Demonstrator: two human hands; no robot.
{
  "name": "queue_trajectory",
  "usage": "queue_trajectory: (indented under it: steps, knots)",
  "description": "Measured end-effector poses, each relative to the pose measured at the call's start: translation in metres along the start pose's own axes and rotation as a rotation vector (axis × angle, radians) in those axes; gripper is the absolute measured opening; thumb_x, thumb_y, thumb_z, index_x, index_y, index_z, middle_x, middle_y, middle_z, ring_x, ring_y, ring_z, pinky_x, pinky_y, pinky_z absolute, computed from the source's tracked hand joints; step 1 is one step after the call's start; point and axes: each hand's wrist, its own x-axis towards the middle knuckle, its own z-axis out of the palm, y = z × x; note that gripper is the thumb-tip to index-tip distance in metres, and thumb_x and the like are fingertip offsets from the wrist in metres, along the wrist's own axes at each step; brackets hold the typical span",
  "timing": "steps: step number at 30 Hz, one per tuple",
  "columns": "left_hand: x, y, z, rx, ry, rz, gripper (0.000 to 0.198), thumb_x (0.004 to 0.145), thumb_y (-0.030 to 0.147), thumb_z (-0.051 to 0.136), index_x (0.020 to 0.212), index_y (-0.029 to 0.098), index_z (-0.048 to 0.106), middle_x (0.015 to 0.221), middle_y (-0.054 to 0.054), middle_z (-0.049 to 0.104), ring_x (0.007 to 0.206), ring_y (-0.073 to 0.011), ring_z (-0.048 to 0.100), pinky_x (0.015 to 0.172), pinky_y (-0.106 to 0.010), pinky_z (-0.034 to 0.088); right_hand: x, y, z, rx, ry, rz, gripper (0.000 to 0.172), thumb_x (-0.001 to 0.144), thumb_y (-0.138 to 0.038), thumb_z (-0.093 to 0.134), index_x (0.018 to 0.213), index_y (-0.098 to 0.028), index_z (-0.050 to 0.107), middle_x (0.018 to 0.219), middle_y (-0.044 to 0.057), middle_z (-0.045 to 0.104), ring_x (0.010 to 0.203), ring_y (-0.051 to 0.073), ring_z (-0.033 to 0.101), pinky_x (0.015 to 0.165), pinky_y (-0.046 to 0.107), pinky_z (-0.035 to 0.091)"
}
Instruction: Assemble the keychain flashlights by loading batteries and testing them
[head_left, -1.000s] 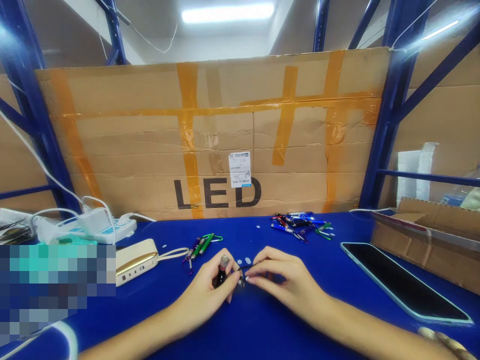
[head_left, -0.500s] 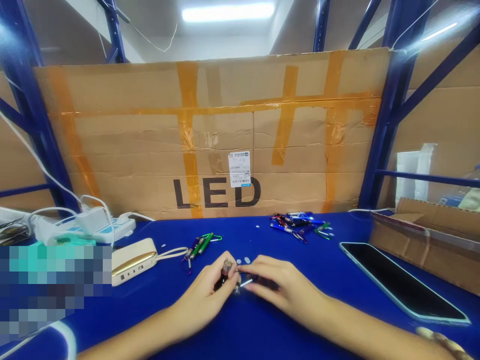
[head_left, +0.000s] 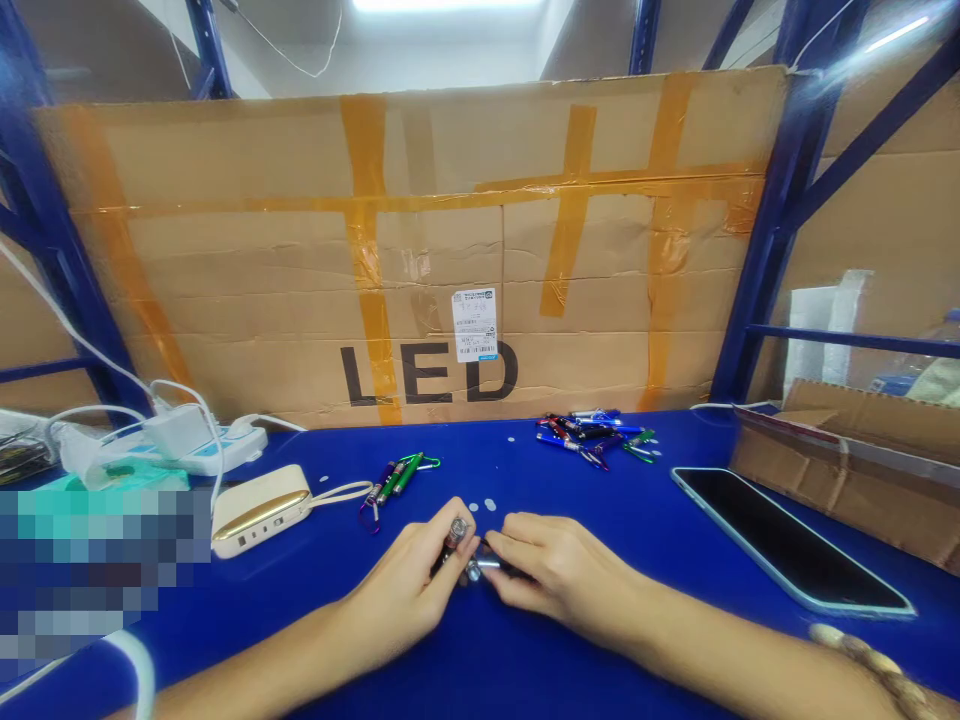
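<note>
My left hand (head_left: 409,570) is closed around a small dark keychain flashlight (head_left: 458,530), its silver end pointing up between thumb and fingers. Just right of it, my right hand (head_left: 551,565) pinches a small silver-tipped cylinder (head_left: 489,563), with a dark part partly hidden under the fingers. A shiny metal bit (head_left: 472,571) shows between the two hands; whether it joins the two pieces I cannot tell. Beyond my left hand lie green and purple keychain flashlights (head_left: 405,475) with carabiner clips. Small pale discs (head_left: 490,505) lie just behind the hands.
A pile of colourful keychain flashlights (head_left: 592,435) lies at the back right. A phone (head_left: 787,540) and an open cardboard box (head_left: 847,480) are on the right. At left are a cream power bank (head_left: 262,510) and a power strip (head_left: 225,452). A cardboard sheet (head_left: 262,300) stands behind.
The right-hand fingers have curled in and closed more around the silver-tipped piece, which now lies more level. My left hand keeps its hold. The view has tipped slightly downward.
</note>
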Motion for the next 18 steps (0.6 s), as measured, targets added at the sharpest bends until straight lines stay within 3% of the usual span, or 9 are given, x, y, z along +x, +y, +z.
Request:
queue_trajectory:
  steps: [5,10,14,18]
  knots:
    - [-0.002,0.002,-0.001,-0.072,0.000,-0.020,0.020,0.091,0.035,0.035,0.076,0.021,0.038,0.063,0.005,0.047,0.057,-0.0104,0.045,0.059,-0.023,0.035,0.001,0.000,-0.002,0.040,0.009,0.015,0.037,0.093,-0.026,0.033,0.066,-0.015,0.056,0.057,0.001,0.045,0.048,0.011,0.040,0.046,0.024,0.032]
    - [0.004,0.006,-0.003,-0.250,0.085,-0.136,0.026,0.090,0.041,0.034,0.074,0.021,0.034,0.060,0.006,0.045,0.051,-0.0084,0.044,0.053,-0.022,0.036,0.002,0.006,-0.004,0.219,0.002,0.145,0.032,0.093,-0.028,0.036,0.079,-0.014,0.061,0.067,0.002,0.051,0.060,0.011,0.047,0.055,0.021,0.038]
    - [0.007,0.006,-0.004,-0.313,0.192,-0.214,0.025,0.083,0.042,0.048,0.079,0.021,0.036,0.067,0.005,0.050,0.053,-0.0081,0.047,0.051,-0.021,0.037,0.001,0.011,-0.004,0.315,0.010,0.300,0.029,0.092,-0.031,0.040,0.083,-0.015,0.063,0.069,0.001,0.051,0.063,0.011,0.049,0.059,0.021,0.040]
    - [0.008,0.004,-0.003,-0.271,0.233,-0.219,0.023,0.079,0.038,0.055,0.086,0.019,0.044,0.078,0.002,0.055,0.055,-0.0078,0.049,0.055,-0.023,0.040,0.001,0.012,-0.004,0.396,0.015,0.317,0.027,0.091,-0.031,0.042,0.086,-0.017,0.065,0.073,0.002,0.055,0.067,0.011,0.052,0.063,0.021,0.041]
